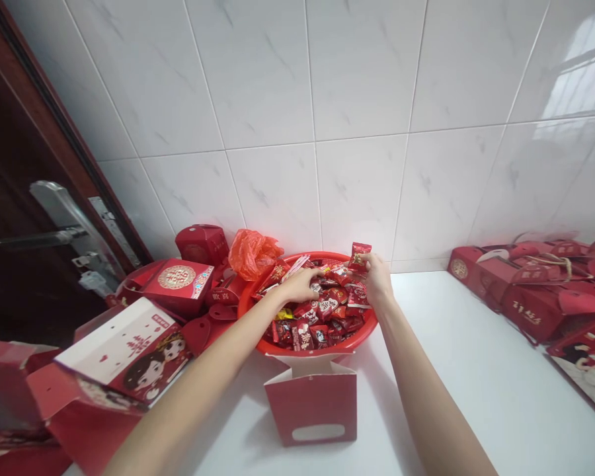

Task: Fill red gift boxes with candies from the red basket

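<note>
A round red plastic basket is heaped with small wrapped candies, mostly red. My right hand pinches a red candy packet above the basket's right side. Over the left part of the heap, my left hand reaches down with its fingers apart; whether its fingertips touch the candies is hard to tell. In front of the basket stands an upright red paper box with its top open.
Red gift boxes crowd the left side, beside a crumpled orange-red plastic bag. More red boxes lie at the right on the white table. A tiled wall rises behind; a door handle is far left.
</note>
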Demonstrator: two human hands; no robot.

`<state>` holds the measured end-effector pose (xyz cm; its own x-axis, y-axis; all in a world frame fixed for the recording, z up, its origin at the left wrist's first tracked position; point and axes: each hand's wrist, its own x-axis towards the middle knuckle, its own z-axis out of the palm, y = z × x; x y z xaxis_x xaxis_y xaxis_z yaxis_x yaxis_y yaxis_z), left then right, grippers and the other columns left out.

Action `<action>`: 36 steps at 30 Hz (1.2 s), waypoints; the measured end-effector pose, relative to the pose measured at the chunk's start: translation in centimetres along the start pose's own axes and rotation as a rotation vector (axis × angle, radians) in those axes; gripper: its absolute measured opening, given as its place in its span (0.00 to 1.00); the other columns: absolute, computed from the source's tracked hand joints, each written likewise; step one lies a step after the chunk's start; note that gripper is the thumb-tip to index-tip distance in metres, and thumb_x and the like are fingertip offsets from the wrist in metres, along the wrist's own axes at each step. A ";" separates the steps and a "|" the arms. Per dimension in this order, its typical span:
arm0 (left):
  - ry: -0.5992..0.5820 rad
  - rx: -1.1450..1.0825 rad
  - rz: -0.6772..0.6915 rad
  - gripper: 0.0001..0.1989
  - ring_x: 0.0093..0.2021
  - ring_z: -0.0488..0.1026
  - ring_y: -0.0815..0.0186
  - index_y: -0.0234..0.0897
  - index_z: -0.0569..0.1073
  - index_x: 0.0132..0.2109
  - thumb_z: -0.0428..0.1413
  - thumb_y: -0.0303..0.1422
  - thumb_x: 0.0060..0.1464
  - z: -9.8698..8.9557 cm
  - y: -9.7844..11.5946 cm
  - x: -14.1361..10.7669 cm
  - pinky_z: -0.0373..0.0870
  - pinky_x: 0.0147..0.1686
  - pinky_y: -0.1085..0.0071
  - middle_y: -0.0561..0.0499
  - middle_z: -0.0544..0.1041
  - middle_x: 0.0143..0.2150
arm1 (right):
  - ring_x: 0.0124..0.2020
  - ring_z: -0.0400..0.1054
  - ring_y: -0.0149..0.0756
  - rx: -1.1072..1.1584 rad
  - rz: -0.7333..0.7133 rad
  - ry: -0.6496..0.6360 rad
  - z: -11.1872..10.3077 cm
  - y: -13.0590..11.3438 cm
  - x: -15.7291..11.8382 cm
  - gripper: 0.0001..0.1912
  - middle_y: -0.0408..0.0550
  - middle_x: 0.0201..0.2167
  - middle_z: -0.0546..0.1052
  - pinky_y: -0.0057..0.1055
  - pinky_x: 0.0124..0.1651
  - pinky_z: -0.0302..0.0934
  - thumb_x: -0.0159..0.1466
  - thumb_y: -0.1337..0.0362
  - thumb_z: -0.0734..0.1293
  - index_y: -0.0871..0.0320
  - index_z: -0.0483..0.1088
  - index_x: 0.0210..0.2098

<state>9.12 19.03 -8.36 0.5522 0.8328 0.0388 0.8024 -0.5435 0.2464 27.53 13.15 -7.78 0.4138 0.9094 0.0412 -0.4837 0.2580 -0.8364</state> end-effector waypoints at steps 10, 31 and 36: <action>0.395 -0.629 0.084 0.16 0.40 0.79 0.57 0.34 0.82 0.38 0.65 0.43 0.47 -1.2 -1.0 -0.3 0.73 0.45 0.62 0.46 0.84 0.36 | 0.25 0.72 0.33 -0.133 0.022 -0.141 0.1 0.1 -0.6 0.09 0.42 0.21 0.76 0.27 0.28 0.68 0.46 0.64 0.69 0.55 0.65 0.26; 0.360 -0.664 0.092 0.17 0.47 0.79 0.57 0.34 0.82 0.43 0.53 0.39 0.58 -1.3 -0.3 -0.2 0.72 0.52 0.63 0.45 0.85 0.43 | 0.23 0.73 0.33 -0.248 0.163 -0.463 -0.3 -0.2 -1.5 0.12 0.46 0.26 0.81 0.23 0.20 0.64 0.49 0.64 0.77 0.58 0.77 0.33; 0.192 -0.430 -0.054 0.08 0.36 0.79 0.58 0.40 0.80 0.28 0.57 0.28 0.40 -0.9 -2.8 -0.6 0.73 0.41 0.68 0.51 0.83 0.31 | 0.27 0.77 0.36 -0.146 0.220 -0.323 -0.3 0.1 -0.9 0.06 0.48 0.29 0.82 0.24 0.22 0.70 0.50 0.67 0.75 0.58 0.77 0.28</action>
<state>6.39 20.15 -8.18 0.4274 0.8853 0.1834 0.6400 -0.4395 0.6303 27.34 12.31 -8.06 0.0384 0.9993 0.0025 -0.4095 0.0181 -0.9121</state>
